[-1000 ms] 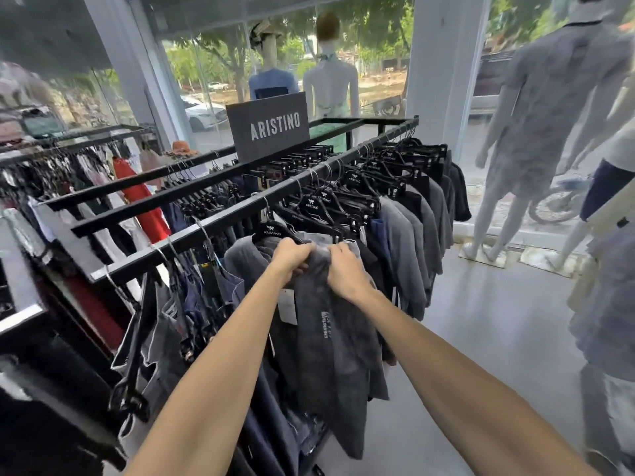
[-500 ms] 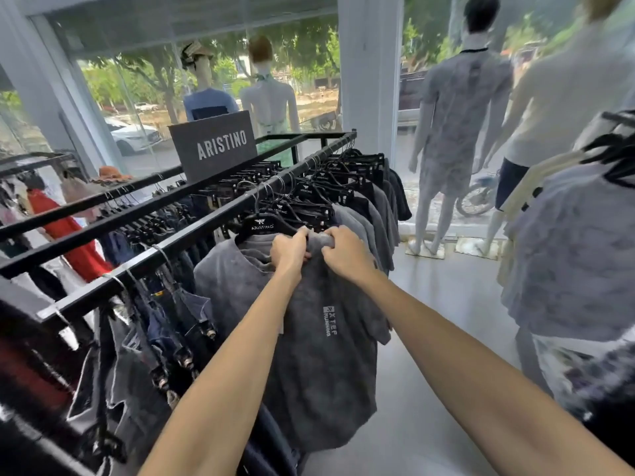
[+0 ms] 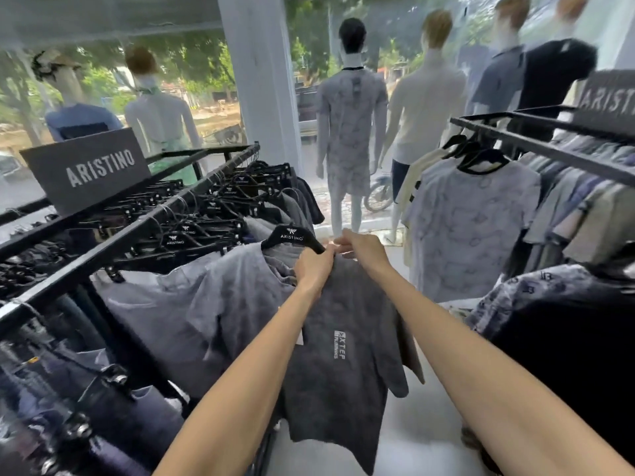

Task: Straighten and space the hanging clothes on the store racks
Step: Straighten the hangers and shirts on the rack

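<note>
Gripping grey T-shirt (image 3: 343, 355) (left hand (image 3: 314, 266), right hand (image 3: 360, 247))

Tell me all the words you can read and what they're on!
"ARISTINO": grey sign on the left rack.
"ARISTINO": black hanger holding the front T-shirt.
"ARISTI", cut off: second sign on the right rack.
"XTEP": dark grey T-shirt; the smaller line beside it is too blurred.
Labels on other hangers: too small.

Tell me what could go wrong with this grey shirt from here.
1. The left hand and right hand pinch the shirt at the end of the hanger; a tug may slide it off.
2. The lighter shirt bunched beside it could get dragged along.
</note>
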